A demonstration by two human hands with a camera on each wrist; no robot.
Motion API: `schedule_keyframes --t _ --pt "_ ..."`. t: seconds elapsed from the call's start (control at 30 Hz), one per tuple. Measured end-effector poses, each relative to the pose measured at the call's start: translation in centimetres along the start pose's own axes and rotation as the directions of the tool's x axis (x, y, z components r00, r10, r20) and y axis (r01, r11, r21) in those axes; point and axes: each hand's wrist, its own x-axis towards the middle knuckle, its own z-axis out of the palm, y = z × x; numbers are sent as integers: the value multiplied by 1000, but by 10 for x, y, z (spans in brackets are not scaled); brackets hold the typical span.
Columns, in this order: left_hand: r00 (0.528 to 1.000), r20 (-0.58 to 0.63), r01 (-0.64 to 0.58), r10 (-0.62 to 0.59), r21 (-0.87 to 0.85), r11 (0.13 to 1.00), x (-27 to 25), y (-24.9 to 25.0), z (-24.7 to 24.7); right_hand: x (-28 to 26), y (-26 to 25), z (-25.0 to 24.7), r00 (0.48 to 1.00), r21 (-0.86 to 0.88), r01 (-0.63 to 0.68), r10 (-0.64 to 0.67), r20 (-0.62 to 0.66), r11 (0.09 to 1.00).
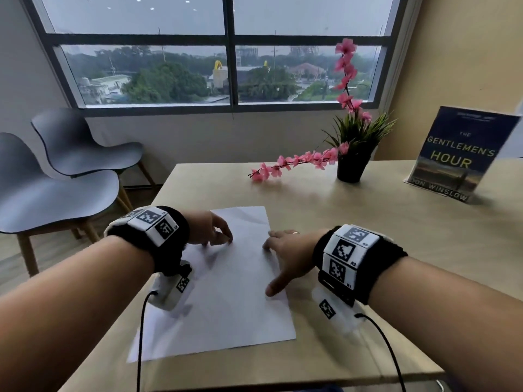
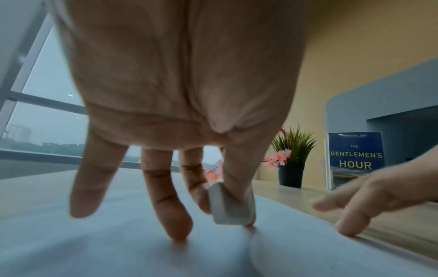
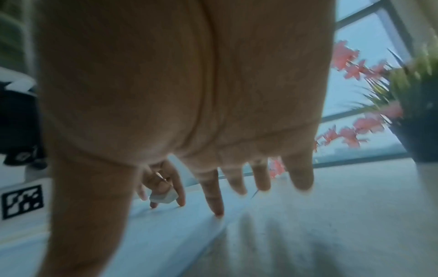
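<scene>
A white sheet of paper (image 1: 226,292) lies flat on the wooden table (image 1: 368,236). My left hand (image 1: 223,239) is over its upper part, and the thumb and fingers pinch a small white eraser (image 2: 229,206). The eraser's lower end is down at the paper (image 2: 94,243), and a fingertip beside it touches the sheet. My right hand (image 1: 271,256) lies spread with straight fingers on the sheet's right edge, thumb on the paper. In the right wrist view, the eraser (image 3: 163,196) shows past my right fingers (image 3: 214,198).
A black pot of green grass and pink flower sprays (image 1: 352,165) stands at the back of the table. A blue book (image 1: 458,154) stands upright at the far right. Two grey chairs (image 1: 56,193) sit left of the table. Black cables trail from both wrists.
</scene>
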Motion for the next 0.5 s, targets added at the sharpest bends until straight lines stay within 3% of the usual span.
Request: schedule_keyframes --t 0.17,0.4,0.5 --pt "995 -89 -28 53 259 965 1 9 -2 10 10 -4 1000 29 -21 21 22 999" --pt "983 -5 -179 184 214 960 3 46 8 17 8 6 999 98 6 -11 44 995" --pt "986 13 -166 168 259 952 8 54 9 18 10 10 1000 136 -10 6 26 991"
